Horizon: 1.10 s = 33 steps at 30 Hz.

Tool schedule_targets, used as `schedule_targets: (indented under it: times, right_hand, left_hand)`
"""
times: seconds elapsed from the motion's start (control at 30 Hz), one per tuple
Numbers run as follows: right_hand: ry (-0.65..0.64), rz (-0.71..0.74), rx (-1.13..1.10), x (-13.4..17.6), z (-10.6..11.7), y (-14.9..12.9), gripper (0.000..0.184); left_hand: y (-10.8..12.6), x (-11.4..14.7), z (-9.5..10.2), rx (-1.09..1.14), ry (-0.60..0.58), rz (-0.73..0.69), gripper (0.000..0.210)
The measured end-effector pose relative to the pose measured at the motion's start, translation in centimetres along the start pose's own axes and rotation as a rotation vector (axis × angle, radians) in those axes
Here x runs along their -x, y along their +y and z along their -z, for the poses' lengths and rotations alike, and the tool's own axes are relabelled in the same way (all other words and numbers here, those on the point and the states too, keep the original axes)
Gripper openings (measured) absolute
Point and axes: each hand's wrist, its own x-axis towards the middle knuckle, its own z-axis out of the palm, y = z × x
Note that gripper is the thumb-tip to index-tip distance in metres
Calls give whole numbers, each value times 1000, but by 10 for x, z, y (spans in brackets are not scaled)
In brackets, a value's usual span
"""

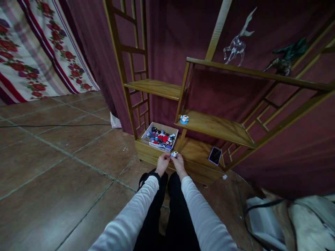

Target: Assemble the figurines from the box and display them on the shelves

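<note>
Between both hands, in front of the low shelf, is a small blue-and-white figurine. My left hand pinches it from the left, and my right hand grips its other side; the fingers partly cover it. Just beyond the hands sits an open white cardboard box with several small red, blue, black and purple figures inside. A similar figurine with a blue base stands upright at the left end of the middle shelf.
The wooden display rack rises before a dark red curtain. A phone or tablet lies on the lower shelf at right. A clear glass animal figure and a dark green sculpture stand on top. Bags lie at lower right.
</note>
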Motion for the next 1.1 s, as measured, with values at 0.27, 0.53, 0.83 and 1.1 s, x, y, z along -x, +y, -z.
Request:
schedule_targets:
  times: [0.27, 0.53, 0.83, 1.1]
  right_hand:
    - [58, 24, 100, 2, 1, -5, 22]
    - [-53, -48, -110, 5, -1, -7, 27]
    - [-54, -126, -270, 4, 5, -1, 31]
    - [-93, -144, -325, 6, 5, -5, 32]
  left_hand:
    - [3, 2, 0, -8, -33, 42, 18]
    - [5, 1, 2, -58, -2, -21, 18]
    - [-1, -4, -1, 43, 125, -44, 36]
    - [-7, -7, 1, -8, 106, -45, 24]
